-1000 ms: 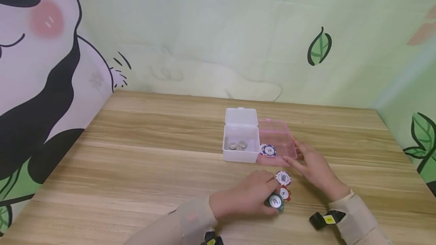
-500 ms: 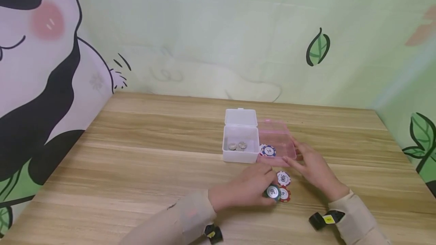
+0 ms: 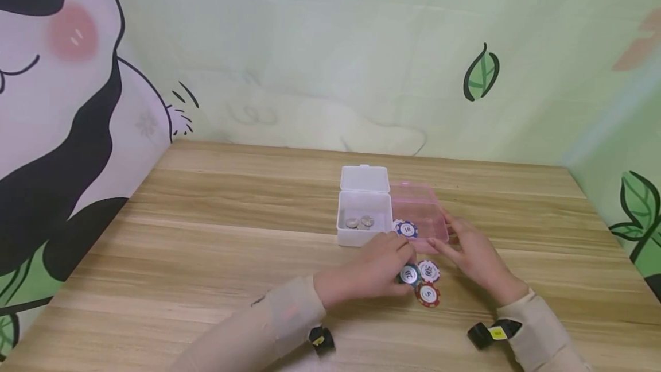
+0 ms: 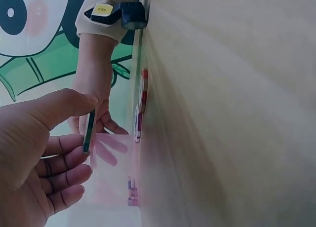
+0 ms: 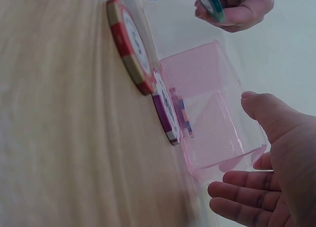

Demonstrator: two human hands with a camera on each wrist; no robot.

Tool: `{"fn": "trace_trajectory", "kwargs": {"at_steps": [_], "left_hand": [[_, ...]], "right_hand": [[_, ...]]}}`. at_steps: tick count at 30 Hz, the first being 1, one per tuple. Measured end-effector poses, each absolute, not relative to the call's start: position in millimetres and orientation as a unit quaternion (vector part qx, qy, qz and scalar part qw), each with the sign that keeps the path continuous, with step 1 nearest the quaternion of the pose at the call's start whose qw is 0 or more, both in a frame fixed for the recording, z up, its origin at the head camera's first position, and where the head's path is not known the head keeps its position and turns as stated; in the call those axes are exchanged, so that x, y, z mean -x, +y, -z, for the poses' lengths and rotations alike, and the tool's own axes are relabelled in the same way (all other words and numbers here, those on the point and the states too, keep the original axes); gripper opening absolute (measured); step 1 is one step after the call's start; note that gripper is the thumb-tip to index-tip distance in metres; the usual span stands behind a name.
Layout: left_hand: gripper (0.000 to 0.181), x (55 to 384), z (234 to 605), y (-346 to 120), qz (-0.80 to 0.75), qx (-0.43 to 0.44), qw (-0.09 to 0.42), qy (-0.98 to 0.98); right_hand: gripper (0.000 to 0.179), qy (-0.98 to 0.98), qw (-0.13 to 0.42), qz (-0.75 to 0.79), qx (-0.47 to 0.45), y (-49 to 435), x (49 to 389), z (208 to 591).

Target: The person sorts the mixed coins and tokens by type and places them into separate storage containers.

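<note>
My left hand [image 3: 374, 266] pinches a green poker chip [image 3: 409, 275] marked 20 between thumb and fingers, raised off the table in the left wrist view. Beside it on the tabletop lie a white and purple chip [image 3: 429, 271] marked 500 and a red chip [image 3: 428, 294] marked 5. My right hand [image 3: 477, 257] holds the near right corner of an open, clear pink plastic box [image 3: 431, 225], thumb at the front and fingers along the side. Inside that box rests a blue and white chip [image 3: 407, 229] marked 10, partly covering another chip.
An open white box [image 3: 364, 238] stands against the pink box's left side, with several coins [image 3: 367, 221] inside and its lid tipped back. Both boxes are on a wooden table [image 3: 232, 257]. A printed cloth backdrop [image 3: 299, 62] rises behind.
My left hand has moved away from me toward the boxes with the green chip, which has left the red chip fully in view. The right hand stays at the pink box.
</note>
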State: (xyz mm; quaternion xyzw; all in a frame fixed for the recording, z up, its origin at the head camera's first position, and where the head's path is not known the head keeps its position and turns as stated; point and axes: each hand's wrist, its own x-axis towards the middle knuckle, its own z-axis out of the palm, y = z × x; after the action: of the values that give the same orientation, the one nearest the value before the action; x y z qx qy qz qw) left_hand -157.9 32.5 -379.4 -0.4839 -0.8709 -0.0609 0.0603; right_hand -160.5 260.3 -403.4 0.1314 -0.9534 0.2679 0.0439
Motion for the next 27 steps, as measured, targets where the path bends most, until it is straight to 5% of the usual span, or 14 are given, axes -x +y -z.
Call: {"fn": "trace_trajectory", "kwargs": {"at_steps": [27], "left_hand": [[0.041, 208.9, 349.6, 52.7, 0.051, 0.442, 0.052, -0.894]], "right_hand": [[0.072, -0.955, 0.071, -0.252, -0.137, 262.3, 162.2, 407.1]]}}
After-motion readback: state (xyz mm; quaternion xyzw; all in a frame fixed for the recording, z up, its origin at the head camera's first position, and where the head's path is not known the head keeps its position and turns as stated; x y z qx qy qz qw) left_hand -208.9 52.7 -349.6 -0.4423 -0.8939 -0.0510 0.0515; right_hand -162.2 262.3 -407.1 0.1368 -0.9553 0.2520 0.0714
